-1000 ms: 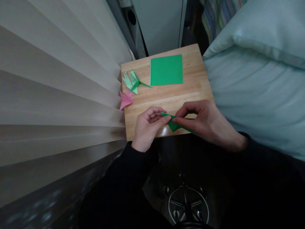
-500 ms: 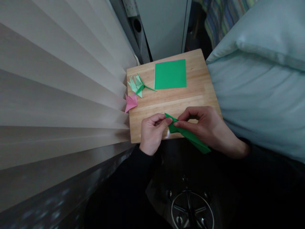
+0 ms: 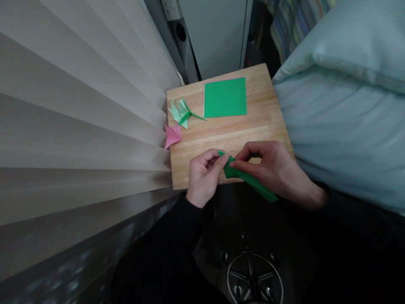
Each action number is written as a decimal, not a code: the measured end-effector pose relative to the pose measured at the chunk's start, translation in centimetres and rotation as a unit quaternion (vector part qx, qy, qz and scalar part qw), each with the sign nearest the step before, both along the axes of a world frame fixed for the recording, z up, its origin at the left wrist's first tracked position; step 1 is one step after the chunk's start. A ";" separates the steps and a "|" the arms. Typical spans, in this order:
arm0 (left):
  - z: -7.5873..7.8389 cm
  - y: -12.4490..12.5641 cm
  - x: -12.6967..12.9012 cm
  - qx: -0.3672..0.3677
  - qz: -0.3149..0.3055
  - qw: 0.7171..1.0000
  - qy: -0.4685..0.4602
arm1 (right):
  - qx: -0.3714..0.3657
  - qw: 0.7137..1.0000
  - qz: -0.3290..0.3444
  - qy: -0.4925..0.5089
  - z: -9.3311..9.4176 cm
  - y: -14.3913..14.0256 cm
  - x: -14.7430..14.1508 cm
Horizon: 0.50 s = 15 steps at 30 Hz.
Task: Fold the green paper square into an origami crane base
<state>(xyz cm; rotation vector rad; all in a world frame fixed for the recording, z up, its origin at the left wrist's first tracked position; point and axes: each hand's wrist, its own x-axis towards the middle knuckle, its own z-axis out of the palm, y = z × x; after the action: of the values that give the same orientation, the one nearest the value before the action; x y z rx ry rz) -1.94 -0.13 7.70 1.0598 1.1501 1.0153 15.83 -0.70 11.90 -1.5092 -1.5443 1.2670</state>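
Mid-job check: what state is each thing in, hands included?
Held green paper: folded narrow
Left hand: fingers pinching that paper's upper end
Right hand: fingers pinching it farther along
Green sheet: flat, unfolded
Pink origami: folded
Green origami pieces: folded
Curtain: hanging in pleats
Bedding: lightly creased

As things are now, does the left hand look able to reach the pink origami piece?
Probably yes: the pink origami piece lies near the left hand, and only wooden tabletop shows between them. But its fingers hold the folded green paper, so it would likely have to let go first.
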 end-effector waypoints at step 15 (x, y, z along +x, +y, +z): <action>0.0 -0.3 -0.4 0.015 -0.007 1.000 -0.013 | 0.020 1.000 -0.007 -0.014 -0.1 0.0 0.0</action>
<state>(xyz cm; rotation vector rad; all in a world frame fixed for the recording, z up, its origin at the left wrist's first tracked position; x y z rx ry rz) -2.37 -0.39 7.71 1.0734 1.1072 1.0346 15.86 -0.75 11.77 -1.5158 -1.5639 1.2054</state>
